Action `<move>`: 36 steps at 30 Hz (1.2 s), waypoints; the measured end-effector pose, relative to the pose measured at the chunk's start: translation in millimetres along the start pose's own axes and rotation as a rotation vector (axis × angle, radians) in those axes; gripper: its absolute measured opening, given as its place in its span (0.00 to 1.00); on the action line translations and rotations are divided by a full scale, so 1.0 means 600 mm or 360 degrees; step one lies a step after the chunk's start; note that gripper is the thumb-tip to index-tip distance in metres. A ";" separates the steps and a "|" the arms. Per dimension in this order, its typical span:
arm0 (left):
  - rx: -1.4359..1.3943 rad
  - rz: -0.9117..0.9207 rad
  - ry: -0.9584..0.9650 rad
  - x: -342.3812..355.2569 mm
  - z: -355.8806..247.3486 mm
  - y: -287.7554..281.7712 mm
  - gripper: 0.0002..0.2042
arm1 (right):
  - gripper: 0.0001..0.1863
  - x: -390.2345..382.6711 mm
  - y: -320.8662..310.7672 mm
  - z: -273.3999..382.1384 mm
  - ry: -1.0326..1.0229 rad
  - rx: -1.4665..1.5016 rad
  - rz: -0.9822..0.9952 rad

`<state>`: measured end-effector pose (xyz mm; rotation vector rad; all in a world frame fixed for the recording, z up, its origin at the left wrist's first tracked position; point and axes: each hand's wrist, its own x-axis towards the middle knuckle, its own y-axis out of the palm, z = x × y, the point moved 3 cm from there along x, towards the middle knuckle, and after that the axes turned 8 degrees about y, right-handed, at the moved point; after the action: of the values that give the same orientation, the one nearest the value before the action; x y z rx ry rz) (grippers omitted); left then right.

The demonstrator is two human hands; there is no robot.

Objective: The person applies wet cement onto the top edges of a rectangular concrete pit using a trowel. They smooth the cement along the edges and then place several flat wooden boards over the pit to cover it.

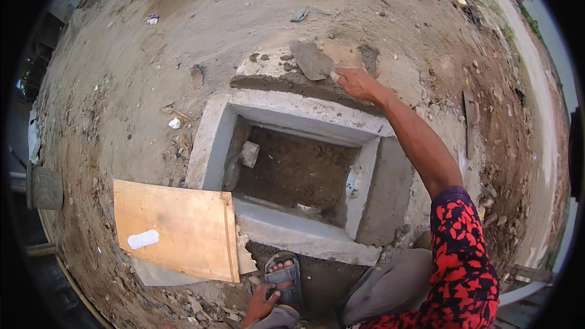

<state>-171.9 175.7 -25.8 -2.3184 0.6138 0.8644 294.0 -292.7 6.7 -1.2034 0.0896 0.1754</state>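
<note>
My right hand (pixel 356 84) reaches out past the far side of a rectangular concrete pit frame (pixel 317 113), closed around the handle of a trowel (pixel 312 61). The trowel's flat, mortar-coloured blade lies over the strip of wet mortar (pixel 277 84) along the frame's far outer edge. Dark lumps of mortar dot the pale slab beside the blade. Down at the lower edge, my left hand (pixel 262 304) hangs by my sandalled foot (pixel 284 274), holding nothing, its fingers loosely apart.
A plywood sheet (pixel 173 225) covers the ground at the frame's near left corner. Inside the pit are soil (pixel 298 167) and a broken block (pixel 249 154). Smoothed mortar (pixel 387 189) borders the right side. A dark bucket (pixel 46 187) stands far left; a wood strip (pixel 468 122) lies right.
</note>
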 end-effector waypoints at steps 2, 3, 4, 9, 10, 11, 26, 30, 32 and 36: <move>0.0046 0.0001 0.0044 -0.004 0.020 0.000 0.22 | 0.18 0.014 0.024 -0.012 0.0033 0.0078 -0.0041; 0.0063 -0.0002 0.0088 0.001 0.012 0.002 0.22 | 0.18 0.025 0.024 -0.034 0.0060 -0.0098 -0.0039; 0.0073 0.0026 0.0109 0.004 0.004 0.005 0.22 | 0.17 0.034 0.021 -0.060 0.0087 -0.0276 -0.0033; 0.0028 -0.0022 0.0092 -0.008 -0.013 -0.003 0.20 | 0.16 0.004 -0.032 -0.187 0.0310 -0.0499 -0.0420; 0.0011 -0.0024 0.0091 -0.004 -0.019 0.003 0.20 | 0.16 -0.022 -0.055 -0.211 0.0345 -0.0387 -0.0634; 0.0005 -0.0004 0.0093 0.001 -0.026 0.006 0.19 | 0.16 -0.043 -0.070 -0.245 0.0408 -0.0337 -0.0813; -0.0026 0.0035 -0.0027 0.001 -0.026 0.005 0.21 | 0.14 -0.081 -0.229 -0.262 0.1166 0.0679 0.1035; 0.0122 0.0036 0.0015 0.010 -0.007 0.003 0.20 | 0.15 -0.053 -0.158 -0.268 0.1027 0.0934 0.0487; 0.0099 0.0039 0.0065 0.006 0.006 0.006 0.20 | 0.15 -0.066 -0.113 -0.266 0.0996 0.0745 0.0527; 0.0123 0.0050 -0.0009 0.009 0.006 0.010 0.18 | 0.19 -0.175 -0.085 -0.268 0.0260 0.0237 0.0683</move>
<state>-173.3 172.7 -34.2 -2.2417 0.6708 0.8465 203.9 -469.6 13.3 -1.0364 0.4973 0.4376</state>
